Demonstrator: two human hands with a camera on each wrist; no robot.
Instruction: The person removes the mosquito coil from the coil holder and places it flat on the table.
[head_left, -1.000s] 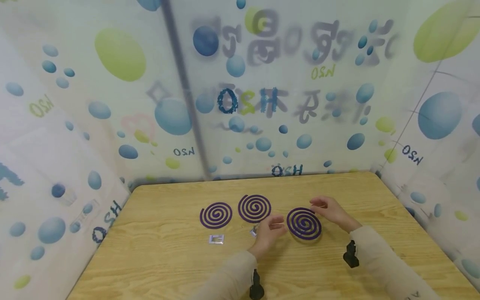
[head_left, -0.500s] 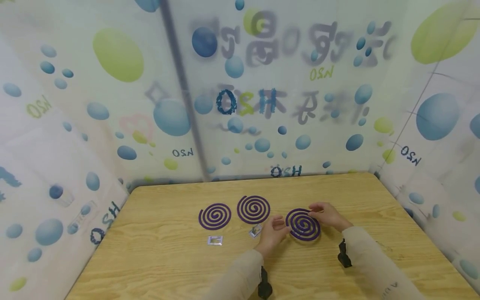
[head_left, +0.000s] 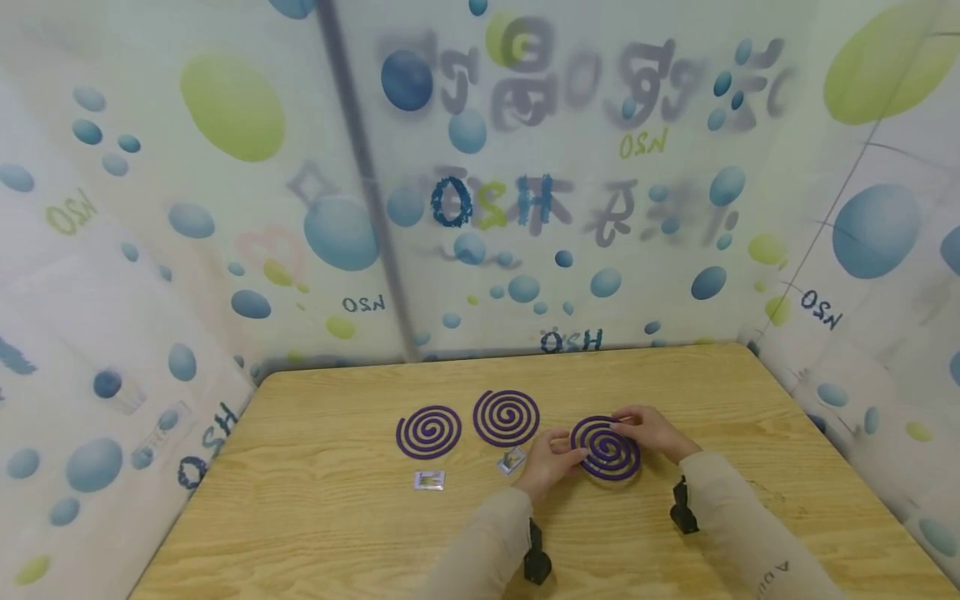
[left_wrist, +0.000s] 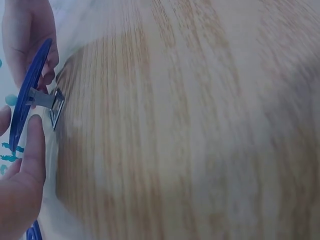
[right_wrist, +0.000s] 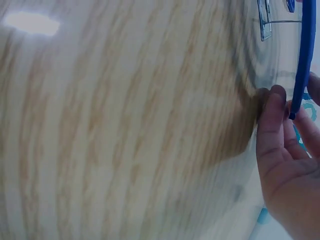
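Observation:
A dark purple mosquito coil (head_left: 606, 448) sits raised on a small metal stand (left_wrist: 56, 107) above the table at right of centre. My left hand (head_left: 546, 467) holds its left edge, thumb on top and fingers underneath. Across from it, my right hand (head_left: 654, 432) pinches the far right rim; in the right wrist view the coil's edge (right_wrist: 303, 65) passes between thumb and fingers. Two more purple coils, a left one (head_left: 429, 432) and a middle one (head_left: 507, 418), lie flat further left.
Two small flat metal pieces lie on the wooden table (head_left: 315, 500): a silvery one (head_left: 430, 480) below the left coil and a tilted one (head_left: 512, 460) beside my left hand. A patterned curtain (head_left: 480, 275) surrounds the table's back and sides.
My left hand has moved right onto the coil's edge, uncovering the tilted metal piece. The right hand has come down and left onto the rim. The coils have stayed put.

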